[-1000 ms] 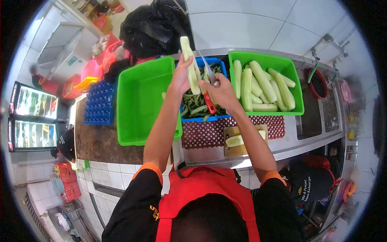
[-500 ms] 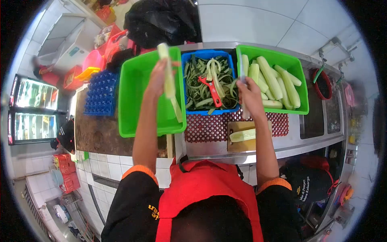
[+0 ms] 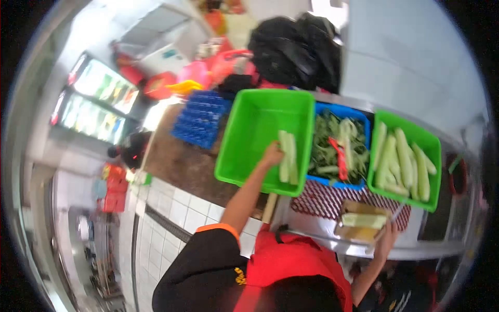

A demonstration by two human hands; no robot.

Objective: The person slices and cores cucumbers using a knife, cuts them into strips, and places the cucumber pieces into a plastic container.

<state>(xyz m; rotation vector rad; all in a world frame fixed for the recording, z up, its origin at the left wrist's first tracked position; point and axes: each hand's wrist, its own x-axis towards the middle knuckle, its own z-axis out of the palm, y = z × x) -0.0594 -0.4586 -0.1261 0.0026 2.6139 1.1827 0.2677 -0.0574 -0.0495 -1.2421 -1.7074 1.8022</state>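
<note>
My left hand is inside the left green bin, with its fingers closed at the side of a long, peeled pale-green cucumber piece. A second such piece lies right beside it. My right hand grips a knife at the right end of the cutting board; the blade is blurred. On the board lies a peeled cucumber half, with its pale side up.
A blue bin holds green peelings and a red peeler. To its right, a green bin holds several peeled cucumbers. A perforated red mat lies under the board. Blue egg trays and black bags stand farther left and behind.
My left hand has lowered the cucumber pieces into the left green bin. My right hand has moved with the knife from above the bins down to the board. The view has swung left.
</note>
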